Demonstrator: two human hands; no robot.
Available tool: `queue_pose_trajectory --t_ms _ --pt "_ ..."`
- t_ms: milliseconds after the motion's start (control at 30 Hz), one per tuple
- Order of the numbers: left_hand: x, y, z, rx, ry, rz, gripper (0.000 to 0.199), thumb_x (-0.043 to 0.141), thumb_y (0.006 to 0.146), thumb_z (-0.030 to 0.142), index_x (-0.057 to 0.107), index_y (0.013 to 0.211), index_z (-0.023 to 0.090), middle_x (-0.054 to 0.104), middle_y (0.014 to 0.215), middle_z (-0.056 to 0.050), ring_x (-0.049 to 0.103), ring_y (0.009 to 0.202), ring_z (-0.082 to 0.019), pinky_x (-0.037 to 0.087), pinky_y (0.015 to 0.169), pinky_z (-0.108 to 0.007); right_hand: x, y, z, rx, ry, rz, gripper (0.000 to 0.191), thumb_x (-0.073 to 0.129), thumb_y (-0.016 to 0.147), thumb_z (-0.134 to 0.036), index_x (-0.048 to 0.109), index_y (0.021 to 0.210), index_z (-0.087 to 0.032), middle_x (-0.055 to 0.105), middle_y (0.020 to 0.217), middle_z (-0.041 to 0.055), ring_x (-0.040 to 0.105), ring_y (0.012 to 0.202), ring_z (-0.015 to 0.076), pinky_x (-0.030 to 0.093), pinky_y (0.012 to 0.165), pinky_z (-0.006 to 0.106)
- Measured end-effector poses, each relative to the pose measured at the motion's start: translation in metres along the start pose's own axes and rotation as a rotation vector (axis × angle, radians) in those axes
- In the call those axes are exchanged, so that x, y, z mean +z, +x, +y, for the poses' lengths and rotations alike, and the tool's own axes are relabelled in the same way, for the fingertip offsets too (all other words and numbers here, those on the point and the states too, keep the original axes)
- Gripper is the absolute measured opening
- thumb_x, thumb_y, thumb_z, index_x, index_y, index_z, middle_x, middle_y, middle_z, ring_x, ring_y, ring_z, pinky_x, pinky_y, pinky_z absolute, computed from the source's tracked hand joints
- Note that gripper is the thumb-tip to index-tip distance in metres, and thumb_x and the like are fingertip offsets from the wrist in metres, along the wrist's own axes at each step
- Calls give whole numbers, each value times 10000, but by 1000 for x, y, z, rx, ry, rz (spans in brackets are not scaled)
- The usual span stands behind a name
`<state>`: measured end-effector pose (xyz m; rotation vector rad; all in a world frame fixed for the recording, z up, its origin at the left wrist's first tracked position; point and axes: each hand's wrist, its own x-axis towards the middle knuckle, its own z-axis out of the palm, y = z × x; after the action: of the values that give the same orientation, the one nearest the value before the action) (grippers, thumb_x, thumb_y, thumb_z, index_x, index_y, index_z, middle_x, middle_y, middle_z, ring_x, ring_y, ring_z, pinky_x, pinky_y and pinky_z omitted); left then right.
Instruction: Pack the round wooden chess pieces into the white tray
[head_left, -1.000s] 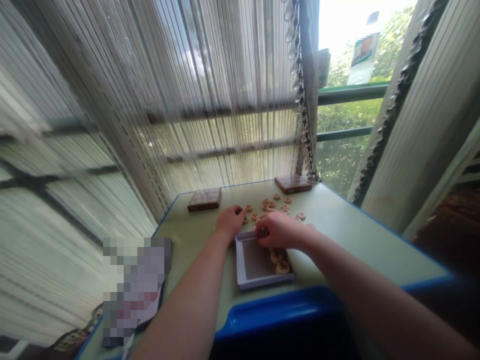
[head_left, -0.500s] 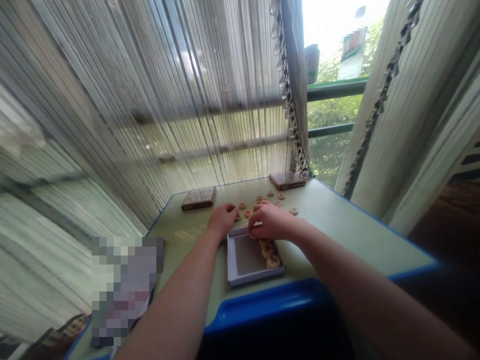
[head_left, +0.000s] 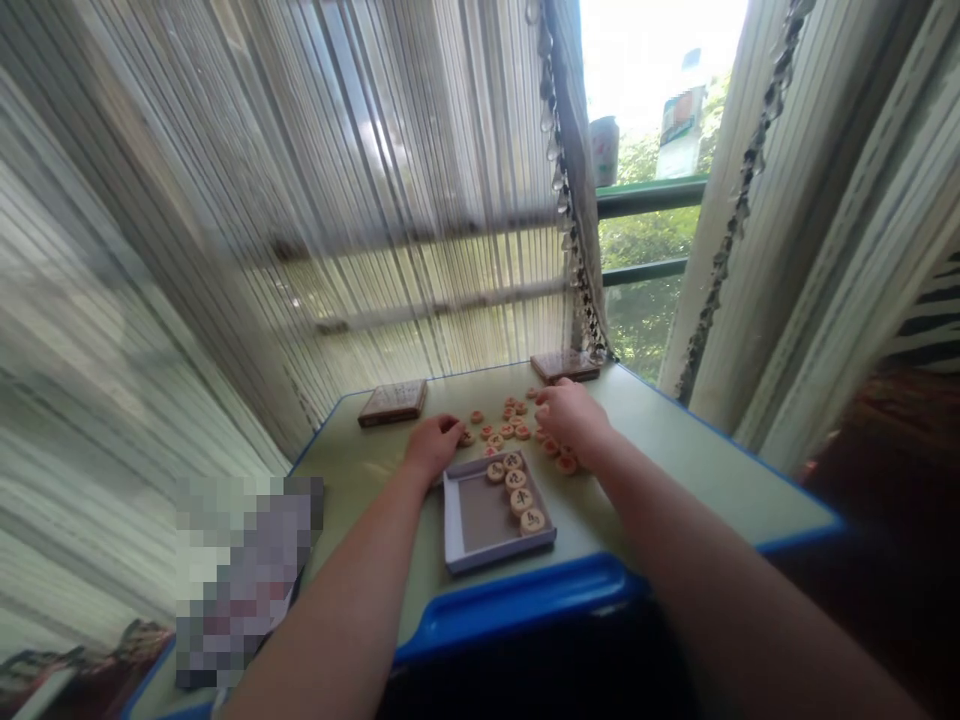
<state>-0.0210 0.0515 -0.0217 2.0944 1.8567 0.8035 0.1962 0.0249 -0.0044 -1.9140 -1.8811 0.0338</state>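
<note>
Chinese chess pieces with red or dark characters lie loose on the pale green table; one red piece sits apart from the main cluster. In a shallow white box near me, several dark-marked pieces form a column along the right side, with another piece beside its top. Left of the box's far corner, my left hand is closed, fingertips pinching a piece. My right hand reaches over the right of the cluster, fingers apart and pointing down; its palm side is hidden.
Two brown flat boxes stand along the far edge. A blurred-out flat item lies at the left. A blue chair back is against the near edge. String curtains hang behind the table.
My right hand has left the box and moved away and to the right, over the loose pieces. Pieces at the box's far end now show. My left hand stays beside the same piece.
</note>
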Motion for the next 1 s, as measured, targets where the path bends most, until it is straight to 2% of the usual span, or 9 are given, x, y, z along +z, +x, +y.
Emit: queue_pose_trajectory --t_ms 233,400,533,700,867,1000 --pt "-1 -2 -1 -4 20 43 253 521 753 331 707 812 170 706 806 -53 623 766 -169 412 644 -234 -10 1 8 140 -21 -147 281 504 769 -302 678 974 -224 630 1050 96 594 926 227 450 729 297" --pt "-3 -3 0 -10 -5 48 265 512 752 333 709 818 168 705 800 -52 622 758 -165 408 636 -230 -4 7 18 293 -42 -208 278 528 756 -286 667 982 -202 644 1043 119 605 949 254 468 730 340" --pt "-5 -5 0 -37 -26 112 269 505 743 332 708 785 161 698 759 -51 617 725 -164 395 616 -236 3 10 23 286 8 -168 311 531 749 -351 668 978 -192 653 1021 127 610 941 256 471 730 334" --pt "-6 -9 3 -44 -40 137 260 503 731 335 699 742 165 695 734 -54 614 697 -161 385 600 -238 7 10 25 327 31 -147 293 540 722 -313 682 947 -191 664 1001 120 619 920 265 471 717 329" --pt "-7 -9 2 -18 60 254 280 475 738 350 694 754 175 698 766 -78 620 746 -200 392 622 -262 8 12 27 300 42 -135 308 530 730 -343 688 933 -173 675 961 121 623 900 237 462 700 276" --pt "-8 -9 2 -26 106 266 288 457 743 348 688 748 176 698 775 -92 623 769 -219 397 637 -273 9 13 27 266 50 -122 295 526 736 -333 691 914 -166 681 936 114 627 869 224 456 689 261"
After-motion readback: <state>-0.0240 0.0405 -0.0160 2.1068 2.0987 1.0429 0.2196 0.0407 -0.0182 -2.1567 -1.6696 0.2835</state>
